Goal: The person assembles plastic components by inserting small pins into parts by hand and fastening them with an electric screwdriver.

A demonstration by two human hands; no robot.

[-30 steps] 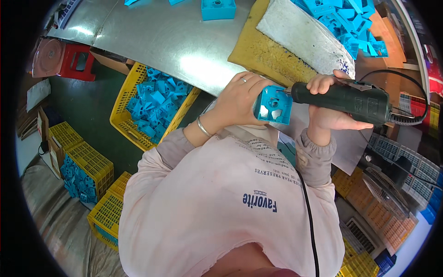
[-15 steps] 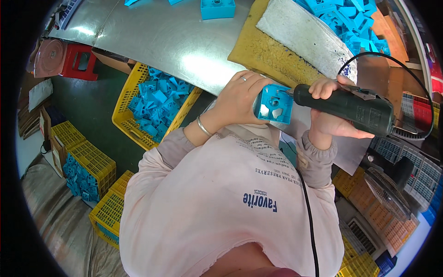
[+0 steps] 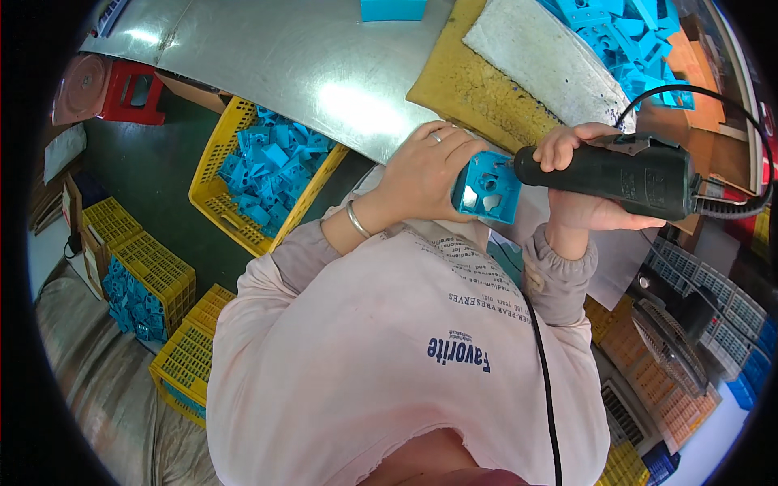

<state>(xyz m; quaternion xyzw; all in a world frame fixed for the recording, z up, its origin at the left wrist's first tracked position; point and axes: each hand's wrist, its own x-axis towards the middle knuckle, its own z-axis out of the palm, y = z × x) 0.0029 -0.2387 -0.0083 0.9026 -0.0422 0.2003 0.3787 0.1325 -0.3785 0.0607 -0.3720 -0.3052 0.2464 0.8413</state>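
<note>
The left hand [image 3: 429,166], with a ring and a bangle, grasps a small blue box [image 3: 490,188] from its left side, fingers wrapped over the far edge and the thumb side hidden below. The box is in front of the person's chest, just off the near edge of the metal table [image 3: 284,65], its hollow, holed inside turned up toward the view. The right hand [image 3: 579,212] is closed around a dark green power screwdriver [image 3: 640,174], which lies nearly level and points left; its thin tip reaches to the far right part of the box, though whether it touches a screw is too small to tell. A black cable [image 3: 758,121] loops from the tool's right end. Beyond the hands, a yellow mat [image 3: 446,85] lies on the table with a white cloth [image 3: 539,61] on top, and a heap of blue parts [image 3: 620,44] sits at the far right. Another blue block [image 3: 393,10] stands at the far side of the table. To the left, below table level, a yellow basket [image 3: 217,209] holds many blue pieces [image 3: 271,166].
</note>
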